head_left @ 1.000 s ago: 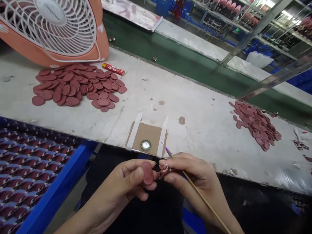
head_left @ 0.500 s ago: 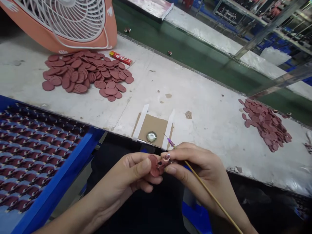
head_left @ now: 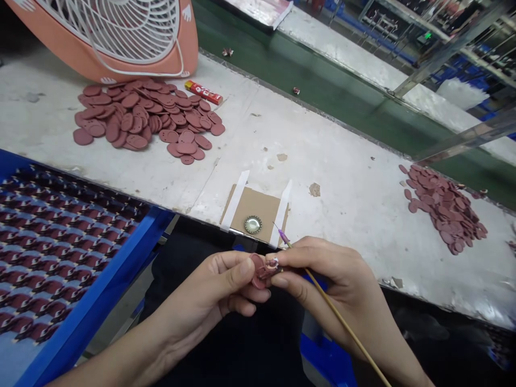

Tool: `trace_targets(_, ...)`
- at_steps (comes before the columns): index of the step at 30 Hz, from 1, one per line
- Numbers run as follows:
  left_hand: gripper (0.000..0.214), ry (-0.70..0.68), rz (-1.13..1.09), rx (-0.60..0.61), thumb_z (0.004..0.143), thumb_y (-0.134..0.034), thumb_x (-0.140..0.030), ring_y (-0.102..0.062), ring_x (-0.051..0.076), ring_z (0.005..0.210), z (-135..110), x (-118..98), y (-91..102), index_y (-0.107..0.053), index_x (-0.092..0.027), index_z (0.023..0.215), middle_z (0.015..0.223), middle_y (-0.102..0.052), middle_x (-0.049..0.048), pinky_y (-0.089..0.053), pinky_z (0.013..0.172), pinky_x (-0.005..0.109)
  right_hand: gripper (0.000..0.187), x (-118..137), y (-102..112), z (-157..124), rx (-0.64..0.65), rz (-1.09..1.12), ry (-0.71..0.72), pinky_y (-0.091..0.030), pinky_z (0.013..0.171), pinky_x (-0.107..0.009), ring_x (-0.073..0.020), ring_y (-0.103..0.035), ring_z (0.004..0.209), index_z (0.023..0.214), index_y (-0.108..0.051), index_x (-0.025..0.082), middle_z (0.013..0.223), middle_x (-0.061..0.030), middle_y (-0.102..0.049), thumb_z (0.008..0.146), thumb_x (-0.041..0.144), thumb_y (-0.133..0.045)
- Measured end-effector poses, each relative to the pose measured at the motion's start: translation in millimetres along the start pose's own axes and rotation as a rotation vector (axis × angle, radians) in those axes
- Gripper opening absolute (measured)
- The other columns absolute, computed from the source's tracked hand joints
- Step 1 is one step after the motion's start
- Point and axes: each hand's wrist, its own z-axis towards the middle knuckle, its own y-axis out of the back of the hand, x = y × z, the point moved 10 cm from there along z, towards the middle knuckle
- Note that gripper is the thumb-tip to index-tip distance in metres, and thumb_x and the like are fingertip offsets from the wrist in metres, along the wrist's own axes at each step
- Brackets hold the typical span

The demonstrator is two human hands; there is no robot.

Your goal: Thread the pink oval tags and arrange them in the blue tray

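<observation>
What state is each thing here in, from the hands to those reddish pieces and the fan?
Left hand: pinching a reddish oval piece.
Reddish oval piece: held upright between left thumb and fingers.
Right hand: gripping a thin wooden stick, fingertips at the piece.
Thin wooden stick: held slanted, purple tip up.
Round metal-rimmed disc: lying on cardboard.
Cardboard square: taped down with white strips.
Left pile of ovals: loosely heaped.
Orange fan: whether running, cannot tell.
</observation>
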Motion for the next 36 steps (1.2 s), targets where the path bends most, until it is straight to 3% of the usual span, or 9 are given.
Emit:
trace_targets(13,0.023,0.004,-0.025,-0.031,0.081,-0.077,-0.04,-0.06,0.006,0.057,1,4,4.4,-0.081,-0.016,0.082,0.066,-0.069,0.0003,-0.05,0.051,0.008,0.014,1,-4,2,0.025,-0.057,-0.005,-0.053,0.074,-0.019,-0.0114,-0.067,0.081,0.106,-0.072,0.016,0.089,-0.0004,-0.069,0.095,0.009,-0.067)
trace_targets(28,0.03,0.025,-0.057,-0.055,0.072,-0.083,-0.046,-0.057,0.006,0.053,-4,5,5.7,-0.079,-0.016,0.074,0.061,-0.063,-0.0002,-0.046,0.047,0.009,0.012,9,-7,4,0.081,-0.138,0.016,-0.052,0.073,-0.018,-0.0092,-0.065,0.078,0.104,-0.07,0.017,0.088,0.0013,-0.068,0.095,0.009,-0.067)
trace_targets(36,0.021,0.028,-0.116,-0.052,0.075,-0.083,-0.037,-0.059,0.006,0.057,-2,7,6.9,-0.079,-0.015,0.076,0.067,-0.065,0.0006,-0.046,0.048,0.008,0.019,18,-10,4,0.051,-0.138,0.063,-0.051,0.073,-0.016,-0.0092,-0.064,0.077,0.105,-0.07,0.016,0.087,0.0006,-0.067,0.093,0.003,-0.065)
